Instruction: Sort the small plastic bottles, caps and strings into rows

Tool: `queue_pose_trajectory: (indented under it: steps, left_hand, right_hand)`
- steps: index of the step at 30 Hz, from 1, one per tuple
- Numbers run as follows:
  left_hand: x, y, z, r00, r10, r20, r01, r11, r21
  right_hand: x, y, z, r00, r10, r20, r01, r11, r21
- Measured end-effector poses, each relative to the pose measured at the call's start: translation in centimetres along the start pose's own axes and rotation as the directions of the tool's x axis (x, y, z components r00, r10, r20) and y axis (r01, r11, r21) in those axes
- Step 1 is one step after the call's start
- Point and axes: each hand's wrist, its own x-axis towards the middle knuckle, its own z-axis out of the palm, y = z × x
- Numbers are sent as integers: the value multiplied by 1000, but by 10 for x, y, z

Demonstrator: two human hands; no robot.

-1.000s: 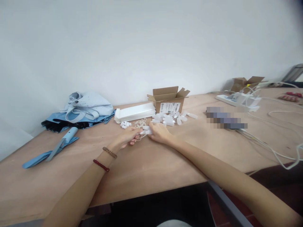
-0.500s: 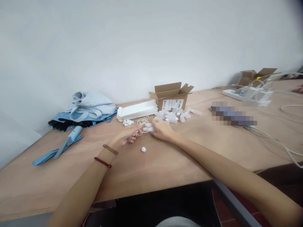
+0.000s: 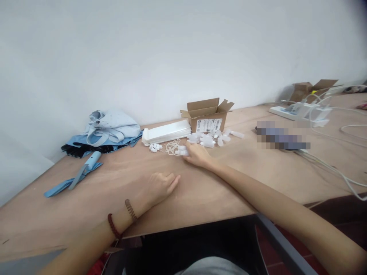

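Both hands are on the surface (image 3: 200, 191) and well apart: the right hand (image 3: 197, 154) is stretched forward with its fingers closed on a small white bottle (image 3: 181, 150), while the left hand (image 3: 160, 186) lies nearer the body, palm down and fingers loose, gripping nothing that shows. The bottle sits at the right fingertips, touching a tangle of pale string (image 3: 171, 146), so the grip seems meant to steady it against the string. Just behind lies a scatter of more white bottles (image 3: 213, 139), within easy reach, and to the left of the string a little cluster of white caps (image 3: 155, 147). An open carton (image 3: 207, 114) with a label stands behind the bottles, flaps up, with a flat stack of white bags (image 3: 166, 132) beside it. Further left are a folded blue umbrella (image 3: 103, 131) and its sleeve (image 3: 71, 179), pushed aside towards the wall. Off to the right are a power strip (image 3: 298, 113) with trailing white cables and a second carton (image 3: 311, 88). The surface is bare plywood, set against a plain white wall (image 3: 172, 49).
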Motion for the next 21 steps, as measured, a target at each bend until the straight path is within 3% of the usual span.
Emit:
queue_pose_trajectory:
  steps: [2,4,6,8,9,12,17,21]
  left_hand:
    - [20,-14,-7,997,7,-78,-4,1000,29]
    - [50,-31,-20,974,6,-226,7,998,56]
    - [85,-50,-34,902,-119,-416,142,989,27]
    - [117,-67,-46,821,-250,-513,297,955,10]
    - [129,-74,-49,815,-254,-521,312,950,25]
    - [149,-91,-48,827,-197,-527,285,954,90]
    - [147,-111,-31,917,69,-393,86,928,362]
    - [145,-122,-25,912,153,-381,63,865,498]
  right_hand:
    - [0,0,0,1000,2,-1,-2,1000,2]
    - [0,0,0,1000,-4,0,4,1000,8]
    - [0,0,0,1000,-8,2,8,1000,15]
    - [1,0,0,1000,-1,9,1,1000,21]
    - [1,0,0,1000,3,12,-3,1000,23]
    - [1,0,-1,1000,9,16,-9,1000,28]
    - [1,0,-1,1000,-7,1,7,1000,22]
    - [1,0,-1,1000,0,6,-1,1000,13]
